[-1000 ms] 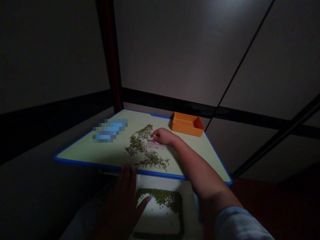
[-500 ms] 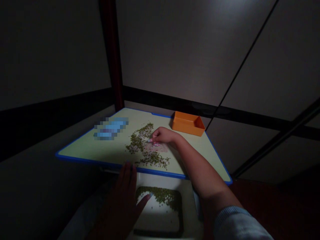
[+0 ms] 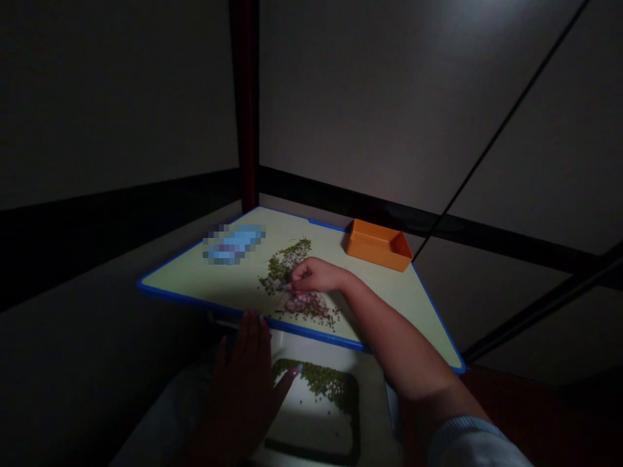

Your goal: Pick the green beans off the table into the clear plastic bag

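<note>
1. A dark red post (image 3: 248,97) rises from behind the far corner of a blue-rimmed pale green board (image 3: 195,280), and dim grey walls (image 3: 389,110) with a black band surround it.
2. On the left part of the board, a pixelated blue patch (image 3: 234,244) is too blurred to identify.
3. The left hand (image 3: 238,395) sits just below the board's near rim, fingers spread wide and holding nothing.
4. Beside that hand's thumb and below the board, a white tray (image 3: 311,441) holds a band of green mung beans (image 3: 316,383) along its far side.
5. The right hand (image 3: 316,275) lies mid-board, curled narrow, with its fingertips (image 3: 291,286) down among a loose scatter of the beans on the board and a pinkish patch (image 3: 302,299) just below. In this dim light, it's hard to say whether they pinch any beans.
6. Further right, an orange tray (image 3: 379,245) sits at the board's far edge, well apart from the right hand, while a pale sleeve (image 3: 474,447) shows near the board's right corner.
</note>
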### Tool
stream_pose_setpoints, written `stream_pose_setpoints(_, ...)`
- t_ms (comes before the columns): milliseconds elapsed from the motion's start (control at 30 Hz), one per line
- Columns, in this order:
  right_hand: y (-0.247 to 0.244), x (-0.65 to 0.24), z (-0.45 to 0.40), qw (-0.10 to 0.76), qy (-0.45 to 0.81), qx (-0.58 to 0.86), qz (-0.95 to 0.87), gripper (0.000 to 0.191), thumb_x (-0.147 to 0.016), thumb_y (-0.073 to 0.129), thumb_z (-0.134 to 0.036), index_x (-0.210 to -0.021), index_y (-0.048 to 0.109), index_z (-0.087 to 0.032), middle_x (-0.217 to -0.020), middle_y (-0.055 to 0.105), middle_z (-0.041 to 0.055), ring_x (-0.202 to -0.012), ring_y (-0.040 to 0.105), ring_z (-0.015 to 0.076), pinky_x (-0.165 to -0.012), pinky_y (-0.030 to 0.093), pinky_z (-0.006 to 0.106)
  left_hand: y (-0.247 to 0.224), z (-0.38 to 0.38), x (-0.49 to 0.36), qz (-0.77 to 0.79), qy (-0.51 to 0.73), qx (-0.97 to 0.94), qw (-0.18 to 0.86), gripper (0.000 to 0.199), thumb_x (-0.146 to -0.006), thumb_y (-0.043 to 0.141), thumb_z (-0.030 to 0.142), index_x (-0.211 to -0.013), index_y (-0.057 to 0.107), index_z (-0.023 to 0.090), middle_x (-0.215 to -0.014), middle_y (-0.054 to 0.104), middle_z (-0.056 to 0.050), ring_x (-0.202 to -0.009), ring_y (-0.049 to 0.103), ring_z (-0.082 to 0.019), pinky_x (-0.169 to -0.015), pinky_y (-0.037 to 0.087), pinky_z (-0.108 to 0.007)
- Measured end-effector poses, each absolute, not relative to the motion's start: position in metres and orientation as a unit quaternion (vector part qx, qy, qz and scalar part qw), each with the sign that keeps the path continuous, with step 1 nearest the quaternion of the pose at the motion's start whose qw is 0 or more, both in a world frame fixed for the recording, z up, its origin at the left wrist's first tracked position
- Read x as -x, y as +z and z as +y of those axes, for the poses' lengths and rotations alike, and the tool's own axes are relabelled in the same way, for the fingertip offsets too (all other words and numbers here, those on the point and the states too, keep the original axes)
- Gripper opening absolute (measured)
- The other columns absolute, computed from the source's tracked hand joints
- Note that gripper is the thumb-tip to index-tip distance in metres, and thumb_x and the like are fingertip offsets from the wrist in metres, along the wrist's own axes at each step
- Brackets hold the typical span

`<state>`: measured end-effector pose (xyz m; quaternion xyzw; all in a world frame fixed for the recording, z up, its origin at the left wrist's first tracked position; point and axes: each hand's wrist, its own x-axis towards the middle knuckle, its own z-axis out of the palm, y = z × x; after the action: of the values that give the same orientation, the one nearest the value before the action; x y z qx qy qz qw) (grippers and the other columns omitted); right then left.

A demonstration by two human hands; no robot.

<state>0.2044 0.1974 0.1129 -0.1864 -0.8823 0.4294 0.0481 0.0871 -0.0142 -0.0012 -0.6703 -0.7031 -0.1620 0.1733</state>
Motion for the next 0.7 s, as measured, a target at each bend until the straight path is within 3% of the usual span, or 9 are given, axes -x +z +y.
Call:
stream_pose_setpoints(100,0.108,-0.197,0.187,0.028,0.423,0.166,-0.891,0.024,-0.08,0.061,-0.025,-0.059,0.057,-0.014,-0.052,0.052,-0.0046,-0.051,0.043,0.0074,-0.055,0.031,0.021,0.001,-0.015,-0.09,-0.714,-0.162,0.663,0.158,0.082,-0.087,0.03,0.061,-0.139,0.044,-0.001,-0.15,0.039,-0.028,-0.141,0.036,-0.039,-0.108,0.032,-0.062)
stream_pose_setpoints(433,0.101,-0.19,0.178,0.066,0.347,0.189,-0.916,0.034,-0.083,0.06,-0.032,-0.055,0.049,-0.016,-0.048,0.04,-0.0073,-0.05,0.032,0.0068,-0.053,0.025,0.023,-0.001,-0.013,-0.094,-0.73,-0.163,0.646,0.149,0.082,-0.084,0.036,0.06,-0.138,0.045,-0.001,-0.151,0.036,-0.03,-0.142,0.034,-0.04,-0.111,0.026,-0.064)
stream_pose_setpoints(700,0.105,-0.193,0.184,0.079,0.285,0.193,-0.936,0.036,-0.081,0.06,-0.03,-0.053,0.042,-0.018,-0.047,0.033,-0.0082,-0.051,0.028,0.0075,-0.055,0.02,0.024,-0.001,-0.014,-0.091,-0.715,-0.172,0.659,0.159,0.085,-0.085,0.032,0.063,-0.138,0.044,-0.002,-0.15,0.037,-0.03,-0.14,0.037,-0.04,-0.108,0.032,-0.061)
